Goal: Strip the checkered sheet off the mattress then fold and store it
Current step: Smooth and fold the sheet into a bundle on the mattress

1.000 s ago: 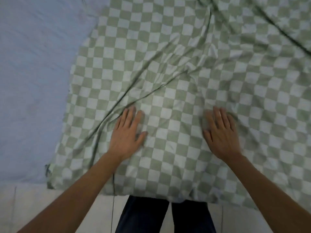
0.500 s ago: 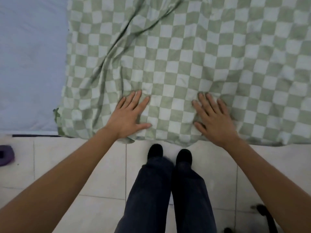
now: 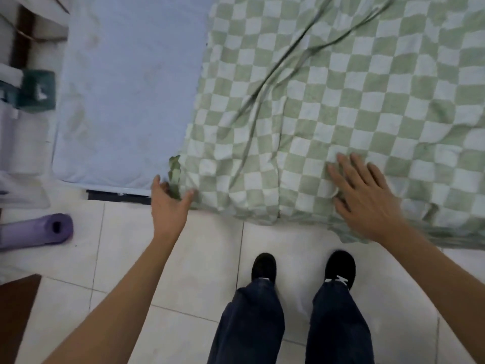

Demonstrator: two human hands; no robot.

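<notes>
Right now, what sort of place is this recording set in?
Most likely a home bedroom: a pale blue mattress sits low over a white tiled floor, a green checkered sheet covers part of it, and a rolled purple mat lies on the tiles.

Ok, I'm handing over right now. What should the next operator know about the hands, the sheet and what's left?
Left hand: open, spread at the near left corner of the checkered sheet, not gripping it yet.
Right hand: open, flat on the sheet near the bed edge.
The sheet lies loose and creased over the right part of the mattress; the left part is bare.
Left to do: take the corner, fold, store.
</notes>
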